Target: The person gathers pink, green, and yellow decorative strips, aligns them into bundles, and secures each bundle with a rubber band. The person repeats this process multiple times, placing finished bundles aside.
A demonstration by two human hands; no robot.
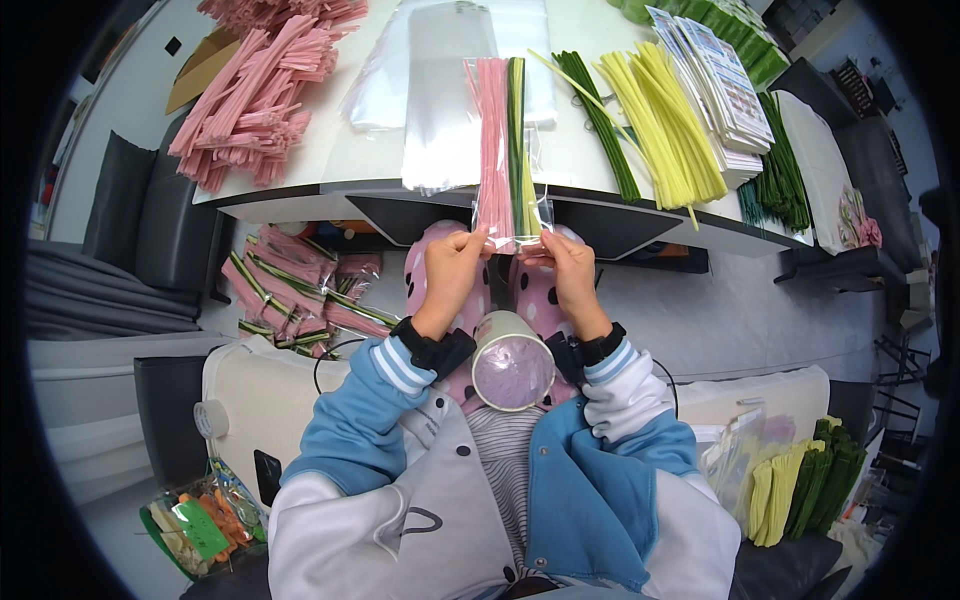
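Observation:
A clear plastic bag (494, 150) holds pink, dark green and yellow pipe cleaners lying side by side. Its far part rests on the white table (330, 160), while its near end sticks out past the table's front edge. My left hand (452, 278) pinches the near left corner, thumb and fingers closed on the film. At the near right corner my right hand (573, 277) grips the bag in the same way. Beneath the bag's far part lies a stack of empty clear bags (435, 130). Between my thighs stands a pale cylindrical container (513, 372), with clear film showing at its top.
Pink pipe cleaners (262, 95) are heaped at the table's left. To the right lie dark green bundles (600, 125), yellow bundles (668, 130) and stacked printed cards (718, 90). Filled bags (300, 290) cover the floor at left. A tape roll (211, 419) and phone (267, 475) sit beside me.

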